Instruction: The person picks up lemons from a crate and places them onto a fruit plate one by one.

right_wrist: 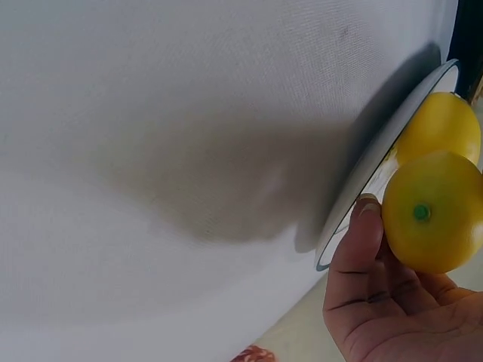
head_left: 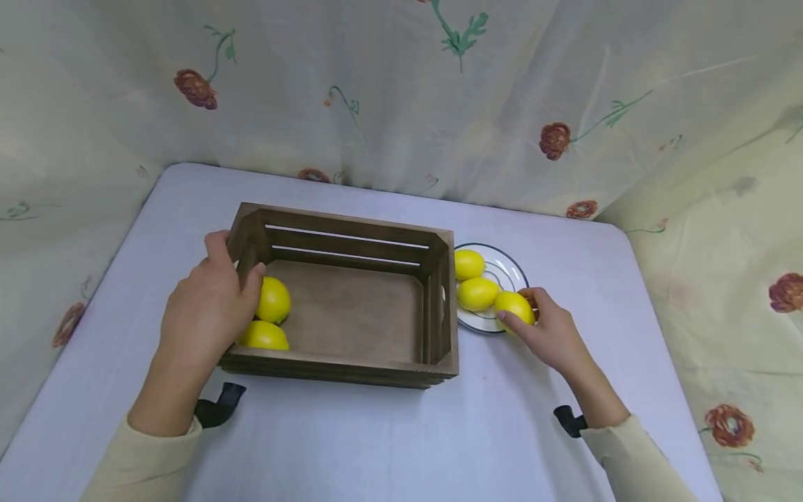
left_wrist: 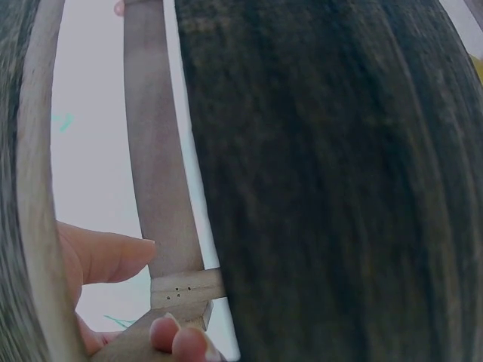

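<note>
A brown slatted wooden crate [head_left: 339,359] sits on the table, with two lemons [head_left: 274,301] inside at its left end. My left hand [head_left: 203,307] grips that end, thumb over the inner side; in the left wrist view its fingertips [left_wrist: 189,343] show beside the slats [left_wrist: 162,151]. At the crate's right, my right hand [head_left: 555,333] holds a lemon [head_left: 514,308] between thumb and fingers over the edge of a white plate [head_left: 513,273] with a dark rim. Two more lemons [head_left: 478,294] lie on the plate. The right wrist view shows the held lemon [right_wrist: 434,215] close up, its green stem end visible.
A white cloth [head_left: 376,439] covers the table. Behind it and at the sides hangs a pale curtain [head_left: 389,90] with red flowers. The crate's right wall hides the plate's left edge. Black curved pieces [head_left: 219,406] stick out near both wrists.
</note>
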A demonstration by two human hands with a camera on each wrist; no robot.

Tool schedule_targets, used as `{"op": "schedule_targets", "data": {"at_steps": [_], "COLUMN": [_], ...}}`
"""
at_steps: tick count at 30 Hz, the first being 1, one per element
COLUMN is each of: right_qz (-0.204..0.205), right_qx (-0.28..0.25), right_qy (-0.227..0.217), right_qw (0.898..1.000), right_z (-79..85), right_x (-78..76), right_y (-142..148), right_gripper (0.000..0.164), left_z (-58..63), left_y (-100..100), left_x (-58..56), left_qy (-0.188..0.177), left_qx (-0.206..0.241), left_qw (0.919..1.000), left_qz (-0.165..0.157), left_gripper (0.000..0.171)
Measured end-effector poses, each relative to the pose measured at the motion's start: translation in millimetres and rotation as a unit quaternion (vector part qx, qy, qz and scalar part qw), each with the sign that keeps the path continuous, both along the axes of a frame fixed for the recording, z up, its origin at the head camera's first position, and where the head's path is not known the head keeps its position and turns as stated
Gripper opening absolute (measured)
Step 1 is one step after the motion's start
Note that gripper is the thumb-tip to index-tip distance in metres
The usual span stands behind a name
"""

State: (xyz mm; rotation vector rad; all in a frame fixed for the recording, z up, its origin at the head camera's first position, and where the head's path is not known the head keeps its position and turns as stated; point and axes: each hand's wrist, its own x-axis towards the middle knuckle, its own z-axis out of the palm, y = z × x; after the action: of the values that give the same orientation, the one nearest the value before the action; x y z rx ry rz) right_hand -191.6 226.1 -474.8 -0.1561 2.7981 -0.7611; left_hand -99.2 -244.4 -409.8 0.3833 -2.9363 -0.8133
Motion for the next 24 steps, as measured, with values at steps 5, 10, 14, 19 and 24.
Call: {"op": "schedule_targets", "data": {"at_steps": [5,10,14,19,24], "right_qz": [-0.003,-0.001,0.0,-0.003,-0.002], "right_qx": [-0.005,-0.006,-0.009,-0.018,-0.019], "right_qy": [-0.002,0.003,0.016,0.026,0.03], "right_qw": [1.0,1.0,1.0,1.0,0.999], "right_z": [-2.3,-5.8,-8.8,-13.0,-17.1], "right_x": [-2.4,-3.3,-4.2,-7.5,-11.3], "right_y": [-6,-12,-15,-19,-22], "right_gripper": [0.076,0.074,0.07,0.067,0.067], "left_z": [-0.3,-0.2,0.0,0.3,-1.1], "left_y": [0,1,0,-1,-1], "left_x": [0.3,0.3,0.6,0.8,0.0], "left_qy": [0.004,0.006,0.003,-0.004,-0.003], "left_qx": [0.0,0.0,0.0,-0.001,-0.002], "left_qw": [1.0,1.0,1.0,1.0,1.0], "left_qz": [0.001,0.001,0.001,0.004,0.003], "left_gripper": [0.069,0.069,0.069,0.07,0.07]}}
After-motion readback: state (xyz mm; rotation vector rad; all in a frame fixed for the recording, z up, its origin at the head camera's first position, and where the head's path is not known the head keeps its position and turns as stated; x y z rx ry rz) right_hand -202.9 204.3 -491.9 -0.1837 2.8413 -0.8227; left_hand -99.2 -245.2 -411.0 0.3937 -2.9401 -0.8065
